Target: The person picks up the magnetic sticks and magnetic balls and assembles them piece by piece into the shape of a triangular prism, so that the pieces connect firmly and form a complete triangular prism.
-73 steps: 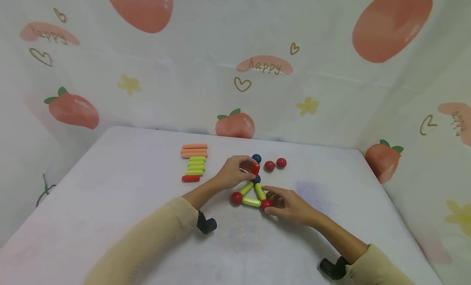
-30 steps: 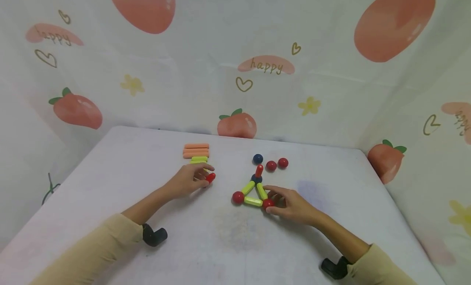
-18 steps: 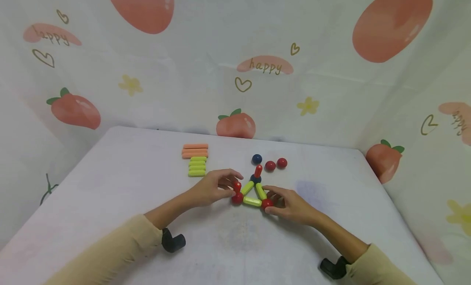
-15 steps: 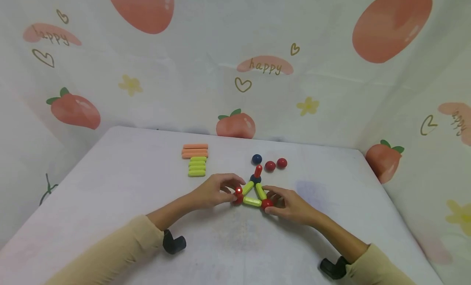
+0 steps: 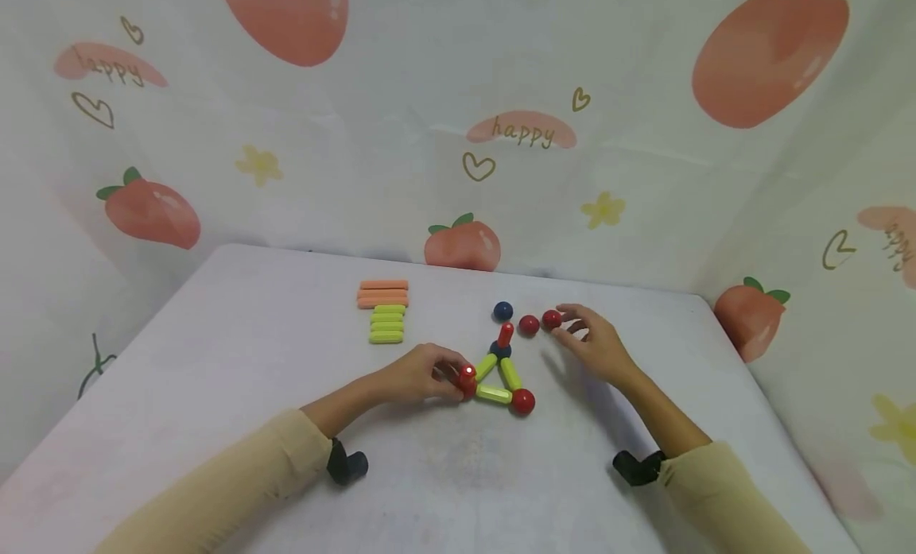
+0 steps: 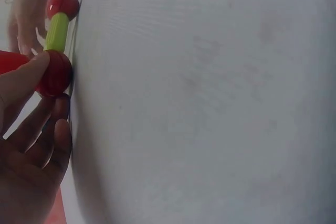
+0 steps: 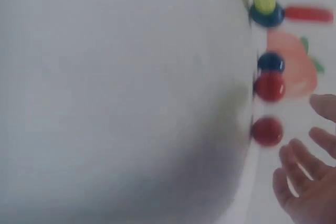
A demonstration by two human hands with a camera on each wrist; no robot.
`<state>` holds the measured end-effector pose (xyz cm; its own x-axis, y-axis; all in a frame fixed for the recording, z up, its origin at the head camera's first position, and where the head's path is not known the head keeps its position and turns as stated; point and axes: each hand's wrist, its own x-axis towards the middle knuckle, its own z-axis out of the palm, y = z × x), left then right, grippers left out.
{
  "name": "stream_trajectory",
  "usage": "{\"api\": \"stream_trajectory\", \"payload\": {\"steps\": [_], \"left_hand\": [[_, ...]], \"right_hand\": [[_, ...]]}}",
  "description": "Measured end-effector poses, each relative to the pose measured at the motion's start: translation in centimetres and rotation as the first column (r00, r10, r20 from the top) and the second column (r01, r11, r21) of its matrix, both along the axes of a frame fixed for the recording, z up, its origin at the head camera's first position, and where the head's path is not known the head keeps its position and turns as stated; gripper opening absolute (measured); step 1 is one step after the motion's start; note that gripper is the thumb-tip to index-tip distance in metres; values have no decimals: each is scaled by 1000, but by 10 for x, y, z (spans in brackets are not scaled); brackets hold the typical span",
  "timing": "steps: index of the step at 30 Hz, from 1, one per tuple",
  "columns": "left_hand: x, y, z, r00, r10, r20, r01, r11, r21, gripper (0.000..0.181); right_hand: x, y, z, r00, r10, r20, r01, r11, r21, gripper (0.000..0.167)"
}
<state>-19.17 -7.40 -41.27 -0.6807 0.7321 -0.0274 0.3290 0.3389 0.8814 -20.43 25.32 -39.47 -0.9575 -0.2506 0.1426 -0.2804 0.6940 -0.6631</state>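
Note:
A triangle of three yellow-green rods lies on the table, with a blue ball (image 5: 500, 350) at its far corner and red balls at the other two. From the blue ball a red rod (image 5: 506, 335) stands up. My left hand (image 5: 422, 374) grips the left red ball (image 6: 55, 74), on which another red rod (image 5: 468, 371) stands. At the near right corner the red ball (image 5: 523, 401) is untouched. My right hand (image 5: 595, 346) has its fingers spread around the rightmost loose red ball (image 5: 552, 319); the right wrist view shows a gap between them.
Beside that loose ball lie another red ball (image 5: 529, 325) and a blue ball (image 5: 503, 311). Orange rods (image 5: 383, 294) and several yellow-green rods (image 5: 387, 324) lie in rows at the back left of the table (image 5: 286, 323). A patterned cloth hangs behind.
My right hand has let go of the near right corner ball and moved up and right to the loose red balls. My left hand has brought a second red rod onto the left ball.

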Motion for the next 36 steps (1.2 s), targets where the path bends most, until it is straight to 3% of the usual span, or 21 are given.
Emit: {"api": "stream_trajectory", "payload": {"steps": [4, 8, 14, 18, 22, 28, 32, 36], "left_hand": [[0, 0, 0, 1000, 5, 21, -5, 1000, -6, 33], [0, 2, 1, 1000, 5, 24, -5, 1000, 5, 33], [1, 4, 1, 1000, 11, 13, -11, 1000, 1, 33], [0, 4, 1, 1000, 20, 19, -20, 1000, -6, 33], [-1, 3, 1, 1000, 21, 23, -20, 1000, -9, 33], [-2, 0, 1, 1000, 21, 8, -21, 1000, -21, 34], [-3, -1, 0, 999, 28, 20, -27, 999, -24, 35], [-3, -1, 0, 999, 32, 24, -32, 999, -27, 35]], "right_hand": [[-16, 8, -5, 998, -20, 52, 19, 1000, 25, 58], [-25, 8, -10, 996, -22, 84, 19, 999, 42, 54], [-30, 5, -17, 990, -118, 81, 112, 992, 65, 42], [-29, 2, -13, 992, -124, 30, 123, 992, 17, 41], [-22, -11, 4, 997, -61, -57, 57, 997, -60, 41], [-3, -40, 29, 985, 124, -116, -141, 979, -145, 43], [5, -51, 32, 969, 217, -114, -231, 965, -125, 43], [5, -52, 29, 962, 251, -108, -263, 958, -118, 49]]}}
